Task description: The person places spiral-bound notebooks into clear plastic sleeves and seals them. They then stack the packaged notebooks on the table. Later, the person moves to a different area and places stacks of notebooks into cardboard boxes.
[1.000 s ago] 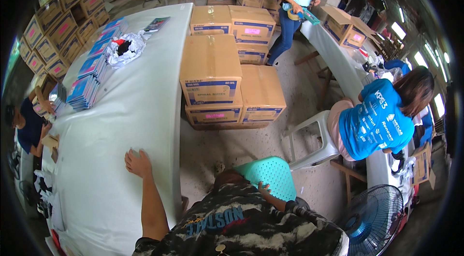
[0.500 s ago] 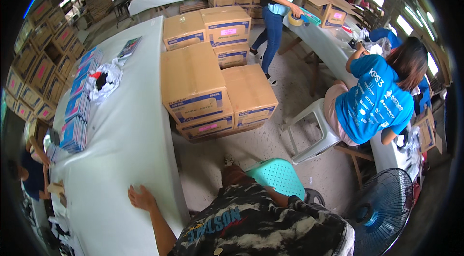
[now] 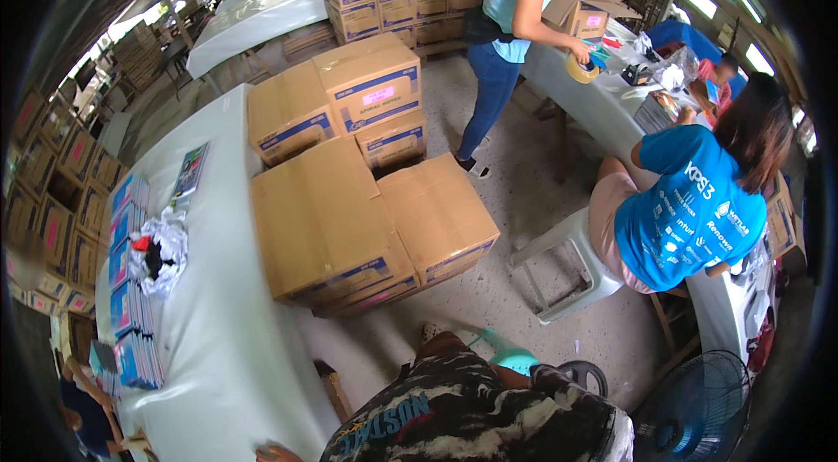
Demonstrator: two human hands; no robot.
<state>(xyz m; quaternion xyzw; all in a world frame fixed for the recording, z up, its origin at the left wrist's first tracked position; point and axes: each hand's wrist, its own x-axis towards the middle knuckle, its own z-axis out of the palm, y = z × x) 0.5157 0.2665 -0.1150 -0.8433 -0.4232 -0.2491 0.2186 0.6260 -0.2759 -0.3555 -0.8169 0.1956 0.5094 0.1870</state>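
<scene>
At the lower edge, my left hand (image 3: 278,453) shows only in part, its fingers loosely spread by the near right edge of the white-covered table (image 3: 218,349). Nothing shows in it. My right hand is out of view. Farther along this table, stacks of blue and pink booklets (image 3: 135,322) line the left side. A crumpled clear plastic bag (image 3: 170,253) with something black and red lies beside them. Beyond it rests a colourful booklet (image 3: 188,172).
Sealed cartons (image 3: 319,209) stand stacked right of the table. A co-worker (image 3: 515,26) holds a tape dispenser (image 3: 583,69); another (image 3: 690,209) sits on a white stool (image 3: 572,257). A green stool (image 3: 513,359) and a black fan (image 3: 694,418) stand close by.
My view has shifted forward; the table and cartons appear lower and farther left. My left hand has dropped to the lower edge. The green stool is now mostly hidden behind my body.
</scene>
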